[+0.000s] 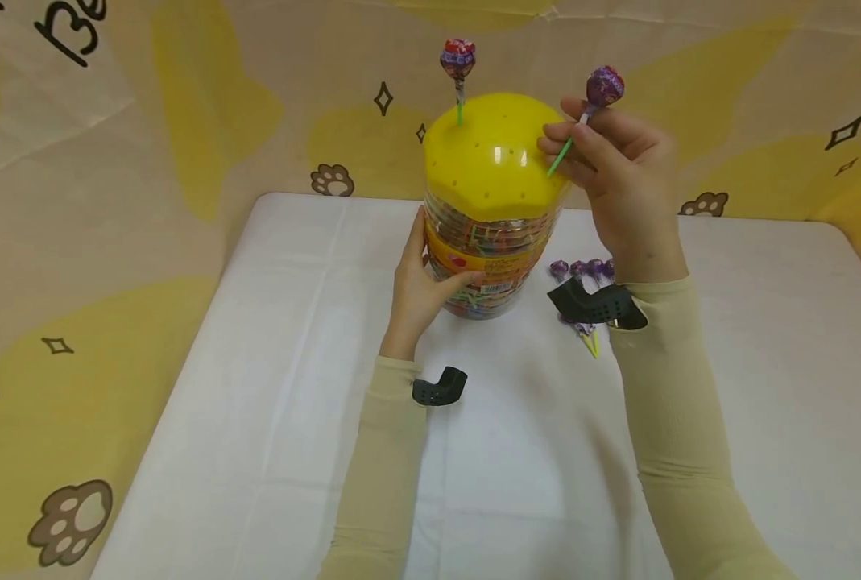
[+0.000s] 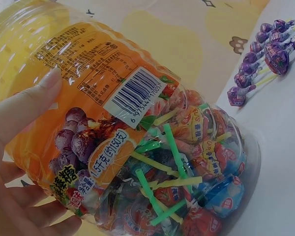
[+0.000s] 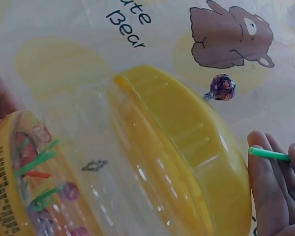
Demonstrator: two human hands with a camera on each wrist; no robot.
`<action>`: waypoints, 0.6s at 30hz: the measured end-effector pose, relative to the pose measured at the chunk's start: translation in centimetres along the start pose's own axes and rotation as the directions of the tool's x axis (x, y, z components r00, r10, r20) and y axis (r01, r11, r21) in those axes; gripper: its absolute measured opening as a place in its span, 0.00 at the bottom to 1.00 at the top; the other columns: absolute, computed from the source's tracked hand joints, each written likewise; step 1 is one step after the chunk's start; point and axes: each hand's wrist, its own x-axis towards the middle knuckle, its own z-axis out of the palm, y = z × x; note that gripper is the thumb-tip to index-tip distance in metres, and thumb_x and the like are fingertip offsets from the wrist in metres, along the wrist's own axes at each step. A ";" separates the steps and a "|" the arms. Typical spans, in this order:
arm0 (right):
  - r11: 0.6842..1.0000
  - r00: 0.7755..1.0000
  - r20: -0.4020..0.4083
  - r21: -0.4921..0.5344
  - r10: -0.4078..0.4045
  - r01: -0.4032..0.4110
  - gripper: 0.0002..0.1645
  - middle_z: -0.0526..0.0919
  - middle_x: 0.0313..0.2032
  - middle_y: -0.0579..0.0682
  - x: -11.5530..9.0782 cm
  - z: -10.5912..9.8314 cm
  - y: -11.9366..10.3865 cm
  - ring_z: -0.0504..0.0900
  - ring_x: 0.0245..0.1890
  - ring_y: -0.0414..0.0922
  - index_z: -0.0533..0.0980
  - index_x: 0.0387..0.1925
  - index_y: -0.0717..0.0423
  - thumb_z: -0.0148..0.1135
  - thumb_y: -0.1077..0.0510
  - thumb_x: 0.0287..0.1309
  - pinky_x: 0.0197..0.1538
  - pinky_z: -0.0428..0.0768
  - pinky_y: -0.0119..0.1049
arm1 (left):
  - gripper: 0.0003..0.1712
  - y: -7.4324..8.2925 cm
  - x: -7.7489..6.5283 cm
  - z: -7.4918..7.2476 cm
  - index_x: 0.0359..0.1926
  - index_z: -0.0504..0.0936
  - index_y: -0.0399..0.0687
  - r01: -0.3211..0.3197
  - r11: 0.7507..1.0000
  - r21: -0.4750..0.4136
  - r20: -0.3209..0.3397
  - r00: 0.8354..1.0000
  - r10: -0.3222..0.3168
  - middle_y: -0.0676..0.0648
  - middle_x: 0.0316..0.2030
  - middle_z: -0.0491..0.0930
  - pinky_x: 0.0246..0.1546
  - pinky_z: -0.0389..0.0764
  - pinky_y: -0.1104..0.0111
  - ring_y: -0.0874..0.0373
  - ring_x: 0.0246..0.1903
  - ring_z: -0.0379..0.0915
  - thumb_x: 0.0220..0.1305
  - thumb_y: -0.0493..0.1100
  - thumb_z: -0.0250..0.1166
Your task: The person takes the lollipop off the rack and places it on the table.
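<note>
A clear plastic jar (image 1: 488,238) of wrapped lollipops, with an orange label, stands on the table under a domed yellow lid (image 1: 498,161) dotted with small holes. My left hand (image 1: 419,282) grips the jar's left side, thumb across the label (image 2: 113,98). One lollipop (image 1: 458,60) stands upright in the lid, its green stick in a hole near the back left. Between thumb and fingers, my right hand (image 1: 629,169) pinches another purple-wrapped lollipop (image 1: 604,87). Its green stick (image 3: 269,154) points down, the tip close by the lid's right edge.
Several purple-wrapped lollipops (image 2: 255,54) lie in rows on the white table (image 1: 314,338), right of the jar and partly behind the right wrist. Behind the table hangs a yellow and cream cloth (image 1: 372,48) with paw prints. Each wrist carries a black mount.
</note>
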 end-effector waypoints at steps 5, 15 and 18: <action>0.999 0.999 0.027 0.041 0.025 -0.026 0.19 0.80 0.38 0.66 -0.9 -1.0 0.1 0.82 0.39 0.55 0.73 0.48 0.79 0.61 0.69 0.57 0.52 0.78 0.42 | 0.60 0.1 0.0 0.0 0.74 0.46 0.51 0.002 1.000 -0.005 0.001 1.000 -0.002 0.49 0.71 0.53 0.66 0.60 0.58 0.58 0.68 0.51 0.49 0.46 0.75; 0.998 0.997 0.061 -0.013 0.056 -0.056 0.18 0.81 0.37 0.64 -3.0 -3.1 0.3 0.81 0.39 0.54 0.72 0.49 0.79 0.58 0.69 0.60 0.51 0.80 0.41 | 0.62 0.0 0.0 0.1 0.74 0.44 0.48 0.019 1.000 0.010 -0.001 1.000 -0.019 0.47 0.72 0.51 0.67 0.58 0.60 0.56 0.69 0.49 0.47 0.45 0.76; 0.998 0.996 0.057 -0.021 0.067 -0.066 0.17 0.82 0.36 0.64 -3.6 -4.0 0.3 0.82 0.38 0.55 0.72 0.49 0.79 0.57 0.70 0.61 0.49 0.80 0.40 | 0.62 0.0 0.1 0.1 0.74 0.44 0.47 0.013 1.000 0.013 -0.002 1.000 -0.013 0.46 0.72 0.51 0.67 0.57 0.59 0.55 0.69 0.49 0.48 0.45 0.76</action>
